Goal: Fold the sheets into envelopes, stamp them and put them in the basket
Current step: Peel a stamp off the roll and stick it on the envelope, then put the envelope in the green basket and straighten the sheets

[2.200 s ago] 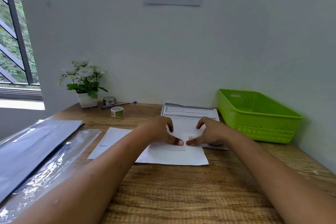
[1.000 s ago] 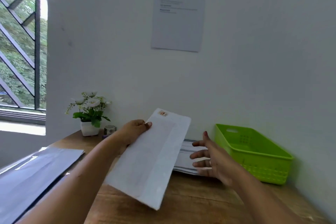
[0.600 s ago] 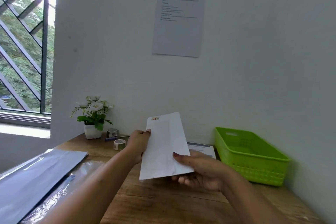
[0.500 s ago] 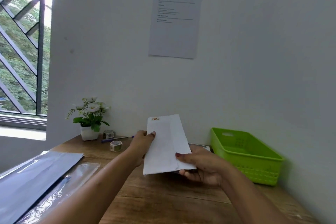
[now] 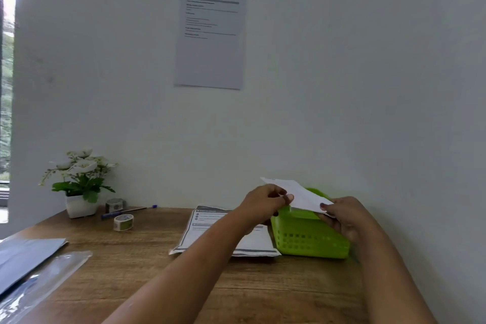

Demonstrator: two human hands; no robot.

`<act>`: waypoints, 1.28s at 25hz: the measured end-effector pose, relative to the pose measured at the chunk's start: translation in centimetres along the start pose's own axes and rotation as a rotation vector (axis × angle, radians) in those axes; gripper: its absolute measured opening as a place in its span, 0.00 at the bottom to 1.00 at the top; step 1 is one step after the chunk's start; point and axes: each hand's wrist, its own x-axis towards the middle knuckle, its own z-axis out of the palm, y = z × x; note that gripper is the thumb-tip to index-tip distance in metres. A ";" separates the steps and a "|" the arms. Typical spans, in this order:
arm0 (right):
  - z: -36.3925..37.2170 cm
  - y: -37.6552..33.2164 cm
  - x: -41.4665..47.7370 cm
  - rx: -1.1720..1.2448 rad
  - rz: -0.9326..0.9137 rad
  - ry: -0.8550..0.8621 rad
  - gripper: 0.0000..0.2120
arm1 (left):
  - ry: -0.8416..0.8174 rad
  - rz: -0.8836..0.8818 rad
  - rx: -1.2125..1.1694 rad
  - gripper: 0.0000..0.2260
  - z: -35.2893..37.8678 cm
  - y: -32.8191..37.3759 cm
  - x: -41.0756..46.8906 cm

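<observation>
Envelope of folded white paper (image 5: pixel 298 195) hangs over your green plastic basket (image 5: pixel 309 238); left hand (image 5: pixel 264 201) and right hand (image 5: pixel 344 214) each grip an end, keeping it flat for the drop.

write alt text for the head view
The left hand and right hand hold a white envelope over a green basket on a desk. A printed sheet lies beside the basket; a potted plant, tape roll and pen sit left.
</observation>
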 end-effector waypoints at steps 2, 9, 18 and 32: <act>-0.8 0.4 0.8 -0.037 0.017 0.090 0.09 | -0.047 0.004 0.087 0.20 1.4 0.0 0.9; -0.8 1.8 2.0 -0.560 -0.101 0.337 0.08 | -0.096 0.054 0.434 0.23 2.2 -0.6 3.1; 0.2 1.9 0.4 -0.877 -0.241 0.437 0.14 | -0.024 0.127 0.771 0.22 3.6 -1.8 4.1; 11.9 3.4 -3.7 -0.986 -0.791 0.102 0.10 | 0.299 -0.233 0.710 0.11 -11.3 -9.0 -0.4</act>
